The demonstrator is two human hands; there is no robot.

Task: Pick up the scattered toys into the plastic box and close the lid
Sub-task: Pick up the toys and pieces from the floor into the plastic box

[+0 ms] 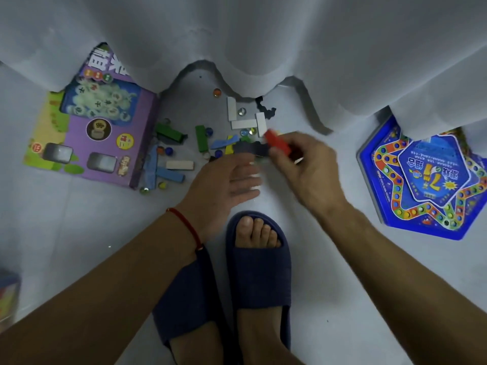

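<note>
Coloured wooden blocks lie scattered on the pale floor below a white curtain: white blocks (243, 124), green blocks (200, 138), blue blocks (168, 174), a cream block (179, 165). Glass marbles (217, 92) are strewn among them. My right hand (305, 167) is pinched on a red block (277, 142), lifted just above the pile. My left hand (224, 181) hovers palm up beside it, fingers spread, holding nothing. A corner of what may be the plastic box (9, 296) shows at the far left edge, blurred.
A purple chess-set box (97, 133) lies flat at the left. A blue star-shaped game board (427, 177) lies at the right. The curtain (263, 35) hangs over the back of the pile. My feet in dark blue slippers (259, 259) stand just below my hands.
</note>
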